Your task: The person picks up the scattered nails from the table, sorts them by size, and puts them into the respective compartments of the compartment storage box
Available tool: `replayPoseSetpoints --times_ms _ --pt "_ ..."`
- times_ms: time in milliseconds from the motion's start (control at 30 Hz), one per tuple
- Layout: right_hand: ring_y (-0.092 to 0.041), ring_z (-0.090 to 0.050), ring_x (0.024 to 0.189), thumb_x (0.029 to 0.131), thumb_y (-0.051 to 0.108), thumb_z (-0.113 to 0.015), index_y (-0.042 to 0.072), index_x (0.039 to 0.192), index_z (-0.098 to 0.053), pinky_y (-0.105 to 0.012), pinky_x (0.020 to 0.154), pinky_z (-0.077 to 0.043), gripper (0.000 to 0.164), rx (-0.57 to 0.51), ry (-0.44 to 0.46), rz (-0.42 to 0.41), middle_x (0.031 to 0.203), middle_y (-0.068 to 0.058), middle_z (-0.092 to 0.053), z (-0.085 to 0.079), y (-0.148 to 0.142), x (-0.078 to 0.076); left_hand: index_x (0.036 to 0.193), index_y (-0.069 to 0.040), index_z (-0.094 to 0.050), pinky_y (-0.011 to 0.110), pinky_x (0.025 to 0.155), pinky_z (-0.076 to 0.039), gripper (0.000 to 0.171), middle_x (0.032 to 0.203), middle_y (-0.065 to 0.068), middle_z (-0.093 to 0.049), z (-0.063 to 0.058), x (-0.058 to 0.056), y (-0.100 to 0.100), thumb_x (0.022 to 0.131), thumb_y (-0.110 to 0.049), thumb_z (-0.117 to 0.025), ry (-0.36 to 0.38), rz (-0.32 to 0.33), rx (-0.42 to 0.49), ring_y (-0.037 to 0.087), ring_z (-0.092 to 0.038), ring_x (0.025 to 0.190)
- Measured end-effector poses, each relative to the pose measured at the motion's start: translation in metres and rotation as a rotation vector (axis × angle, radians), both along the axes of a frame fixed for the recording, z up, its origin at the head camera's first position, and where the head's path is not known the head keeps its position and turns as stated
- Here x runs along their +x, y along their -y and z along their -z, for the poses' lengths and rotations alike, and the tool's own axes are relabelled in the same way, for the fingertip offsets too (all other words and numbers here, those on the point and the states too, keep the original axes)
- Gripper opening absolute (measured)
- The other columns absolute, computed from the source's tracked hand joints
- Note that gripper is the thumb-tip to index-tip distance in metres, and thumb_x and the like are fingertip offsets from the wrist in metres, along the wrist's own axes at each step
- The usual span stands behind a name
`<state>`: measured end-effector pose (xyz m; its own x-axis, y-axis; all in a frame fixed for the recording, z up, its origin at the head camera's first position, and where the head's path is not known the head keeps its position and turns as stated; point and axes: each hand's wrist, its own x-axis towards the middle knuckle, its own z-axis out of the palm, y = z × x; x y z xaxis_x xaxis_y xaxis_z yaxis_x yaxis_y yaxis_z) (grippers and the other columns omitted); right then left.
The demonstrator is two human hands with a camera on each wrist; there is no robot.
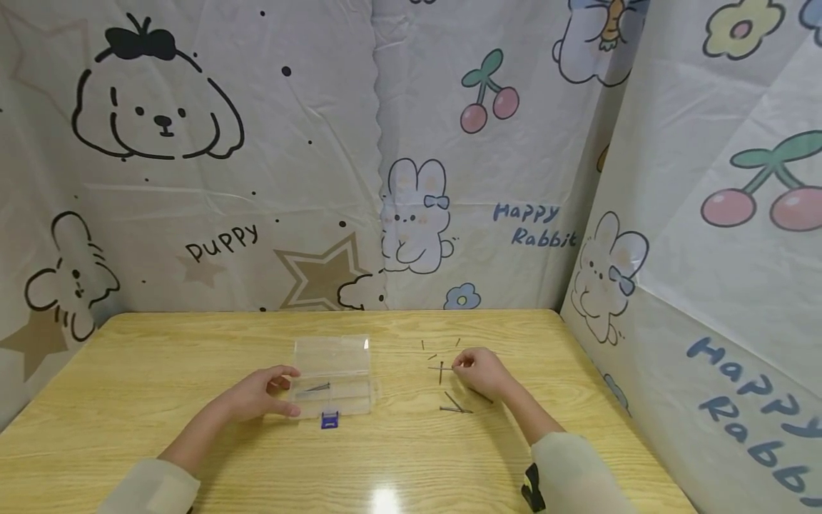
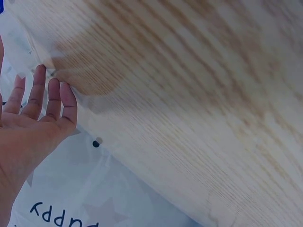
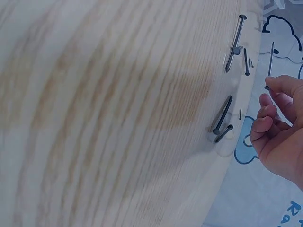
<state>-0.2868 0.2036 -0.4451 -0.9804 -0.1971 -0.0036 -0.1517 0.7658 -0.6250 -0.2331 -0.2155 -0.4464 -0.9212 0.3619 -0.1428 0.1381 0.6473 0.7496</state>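
A clear plastic box [image 1: 332, 355] lies with its lid folded back and its blue latch [image 1: 330, 420] towards me. Several dark nails [image 1: 317, 387] are inside its near part. My left hand [image 1: 262, 394] holds the box's left end, the thumb at the front corner and a finger by the hinge; in the left wrist view the fingers [image 2: 35, 97] look only slightly bent. Between thumb and index finger, my right hand [image 1: 478, 371] pinches a thin nail [image 3: 271, 61] by its head end. In the head view this nail crosses above another nail [image 1: 441, 377] on the table.
Two nails [image 1: 454, 410] lie close together nearer me, and another is partly under the right wrist. Short thin nails [image 1: 422, 345] are scattered farther back. The wooden table [image 1: 193, 343] meets a printed cloth [image 1: 257, 178] at the back and right.
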Motion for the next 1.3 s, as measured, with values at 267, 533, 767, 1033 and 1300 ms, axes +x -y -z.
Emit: replayPoseSetpoints --times_ms 267,533,767,1033,1300 --pt "-0.014 -0.047 0.075 0.089 0.015 -0.061 0.009 0.089 -0.069 -0.027 0.063 -0.039 0.010 -0.014 -0.002 -0.030 0.082 -0.001 -0.056 -0.004 0.013 -0.001 0.130 -0.003 -0.048 0.049 0.092 -0.043 0.074 0.120 0.019 -0.055 0.000 0.001 0.001 0.072 -0.034 -0.080 0.007 -0.018 -0.004 0.033 -0.052 0.109" --pt "-0.014 -0.046 0.076 0.089 0.011 -0.059 0.006 0.090 -0.069 -0.026 0.063 -0.039 0.011 -0.013 -0.024 -0.081 0.084 -0.003 -0.058 -0.012 0.028 -0.001 0.130 -0.003 -0.047 0.048 0.091 -0.044 0.074 0.119 0.019 -0.054 0.000 0.000 0.002 0.072 -0.035 -0.080 0.006 -0.015 0.007 0.032 -0.052 0.108" --pt "-0.014 -0.045 0.071 0.089 0.010 -0.059 0.005 0.091 -0.069 -0.025 0.058 -0.037 0.012 -0.013 -0.019 -0.112 0.081 -0.003 -0.057 -0.016 0.039 0.001 0.130 -0.002 -0.047 0.049 0.092 -0.043 0.073 0.119 0.019 -0.054 -0.001 0.001 0.000 0.073 -0.033 -0.080 0.009 -0.019 0.002 0.032 -0.052 0.108" --pt "-0.014 -0.045 0.071 0.090 0.012 -0.059 0.004 0.091 -0.068 -0.025 0.059 -0.037 0.012 -0.005 -0.029 -0.162 0.081 -0.003 -0.056 -0.024 0.051 0.003 0.129 -0.002 -0.048 0.049 0.093 -0.042 0.072 0.120 0.019 -0.054 -0.002 0.002 -0.001 0.073 -0.033 -0.080 0.013 -0.030 0.001 0.032 -0.052 0.109" --pt "-0.012 -0.045 0.069 0.089 0.011 -0.059 0.002 0.090 -0.068 -0.023 0.059 -0.038 0.013 -0.005 -0.049 -0.201 0.079 -0.002 -0.057 -0.024 0.063 0.002 0.129 -0.003 -0.048 0.048 0.092 -0.042 0.071 0.119 0.018 -0.055 0.000 0.001 -0.001 0.072 -0.033 -0.080 0.006 -0.029 -0.003 0.031 -0.052 0.107"
